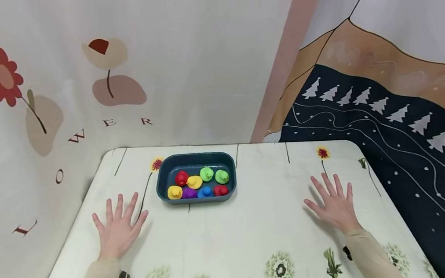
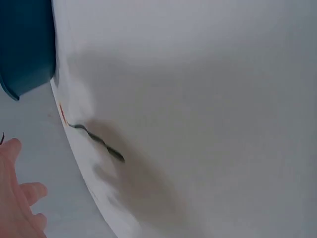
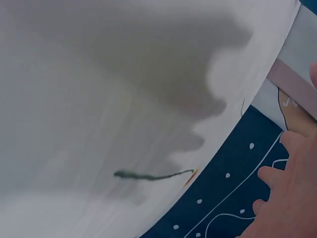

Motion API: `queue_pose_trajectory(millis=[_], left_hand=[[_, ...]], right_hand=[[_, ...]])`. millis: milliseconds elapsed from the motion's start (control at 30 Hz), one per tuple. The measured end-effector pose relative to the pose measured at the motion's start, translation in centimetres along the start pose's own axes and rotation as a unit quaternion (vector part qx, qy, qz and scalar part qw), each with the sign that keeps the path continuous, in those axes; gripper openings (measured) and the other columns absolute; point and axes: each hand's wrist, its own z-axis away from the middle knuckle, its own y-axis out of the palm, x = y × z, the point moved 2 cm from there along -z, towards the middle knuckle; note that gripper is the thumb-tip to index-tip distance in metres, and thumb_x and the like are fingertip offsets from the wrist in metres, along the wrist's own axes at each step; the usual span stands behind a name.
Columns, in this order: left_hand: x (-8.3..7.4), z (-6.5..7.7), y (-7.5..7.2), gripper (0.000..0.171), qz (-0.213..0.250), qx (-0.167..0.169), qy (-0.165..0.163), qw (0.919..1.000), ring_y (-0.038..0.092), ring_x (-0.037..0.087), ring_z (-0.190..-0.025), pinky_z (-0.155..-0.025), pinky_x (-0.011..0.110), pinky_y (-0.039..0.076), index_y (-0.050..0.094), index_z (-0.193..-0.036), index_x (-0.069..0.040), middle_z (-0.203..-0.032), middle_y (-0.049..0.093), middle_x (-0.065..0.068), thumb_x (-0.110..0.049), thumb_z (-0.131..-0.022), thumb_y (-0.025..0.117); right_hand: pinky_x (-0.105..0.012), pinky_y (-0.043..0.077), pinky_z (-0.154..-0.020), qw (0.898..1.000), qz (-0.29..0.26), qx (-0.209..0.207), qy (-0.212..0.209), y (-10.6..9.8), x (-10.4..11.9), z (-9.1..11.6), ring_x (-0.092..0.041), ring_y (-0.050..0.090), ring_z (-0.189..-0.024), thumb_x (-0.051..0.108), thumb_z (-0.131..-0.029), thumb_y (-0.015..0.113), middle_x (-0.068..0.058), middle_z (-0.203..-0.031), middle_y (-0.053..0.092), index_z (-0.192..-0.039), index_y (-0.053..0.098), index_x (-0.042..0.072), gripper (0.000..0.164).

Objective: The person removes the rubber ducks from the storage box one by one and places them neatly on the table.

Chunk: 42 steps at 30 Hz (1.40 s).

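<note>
A dark blue rectangular tray [image 1: 194, 158] sits toward the back of the table, left of centre. Several small rubber ducks lie in it: yellow ducks [image 1: 194, 182], green ducks [image 1: 222, 177], red ducks [image 1: 221, 190], a purple duck [image 1: 189, 193] and a blue duck [image 1: 205, 192]. To the left and in front of the tray, my left hand [image 1: 117, 232] hovers with fingers spread and holds nothing. My right hand [image 1: 336, 208] is held likewise over the table's right side, well apart from the tray. The left wrist view catches the tray's side [image 2: 27, 49] at its upper left.
A white cloth printed with flowers covers the table [image 1: 246, 229]. Behind it hangs a pale curtain [image 1: 200, 70] with flower prints and letters. On the right, a dark blue printed cloth [image 1: 407, 158] with white trees runs past the table's edge.
</note>
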Motion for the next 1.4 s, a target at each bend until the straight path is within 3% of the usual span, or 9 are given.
queue_pose_trajectory(millis=[433,767,967,1067,1200,1400], left_hand=[[-3.6,-1.6,1.6,0.077,0.025,-0.009,0.012,0.9996,0.002,0.049,-0.141,-0.101,0.068,-0.018,0.016,-0.157,-0.024,-0.156,0.014,0.026,-0.054,-0.095,0.05],[-5.5,-5.7,2.5,0.087,0.049,0.011,0.014,0.9987,0.002,0.048,-0.142,-0.102,0.07,-0.014,0.01,-0.157,-0.024,-0.156,0.01,0.029,-0.064,-0.09,0.049],[-5.4,-7.5,3.0,0.096,0.041,0.057,0.0,0.9975,0.005,0.048,-0.141,-0.103,0.071,-0.009,0.003,-0.157,-0.018,-0.155,0.007,0.031,-0.067,-0.088,0.048],[-5.3,-7.9,3.2,0.101,0.06,0.088,-0.015,0.9942,0.006,0.049,-0.14,-0.103,0.071,-0.007,-0.002,-0.156,-0.014,-0.154,0.005,0.033,-0.068,-0.087,0.049],[-5.1,-8.1,3.5,0.11,0.091,0.116,-0.04,0.9882,0.014,0.049,-0.139,-0.105,0.071,-0.001,-0.008,-0.155,-0.012,-0.153,0.013,0.034,-0.07,-0.084,0.052],[-5.1,-8.5,3.9,0.118,0.169,0.15,-0.065,0.972,0.033,0.052,-0.13,-0.103,0.066,0.025,-0.02,-0.152,-0.021,-0.149,0.024,0.034,-0.068,-0.08,0.062]], right_hand=[[-0.068,-0.003,-0.106,0.999,-0.041,0.001,-0.011,2.8,4.7,-0.4,-0.046,0.009,-0.141,0.053,-0.092,0.054,-0.021,-0.154,0.025,-0.151,0.035,0.017,0.071],[-0.067,-0.005,-0.106,0.996,-0.083,-0.004,-0.012,4.1,6.9,-0.4,-0.048,0.009,-0.141,0.052,-0.093,0.053,-0.022,-0.154,0.025,-0.151,0.034,0.018,0.07],[-0.068,-0.002,-0.106,0.994,-0.105,-0.002,-0.01,4.7,8.6,-0.1,-0.047,0.01,-0.141,0.05,-0.094,0.054,-0.021,-0.154,0.026,-0.151,0.035,0.017,0.068],[-0.068,-0.002,-0.107,0.994,-0.112,0.002,-0.013,4.8,9.4,-0.2,-0.045,0.01,-0.142,0.048,-0.094,0.055,-0.02,-0.155,0.025,-0.151,0.035,0.017,0.068],[-0.067,-0.003,-0.107,0.992,-0.126,0.006,-0.026,4.9,10.8,-0.9,-0.045,0.01,-0.142,0.047,-0.095,0.054,-0.019,-0.155,0.024,-0.152,0.034,0.017,0.068],[-0.066,-0.001,-0.108,0.986,-0.161,0.004,-0.033,5.2,12.9,-2.5,-0.043,0.011,-0.142,0.046,-0.096,0.052,-0.017,-0.155,0.025,-0.152,0.034,0.019,0.065]])
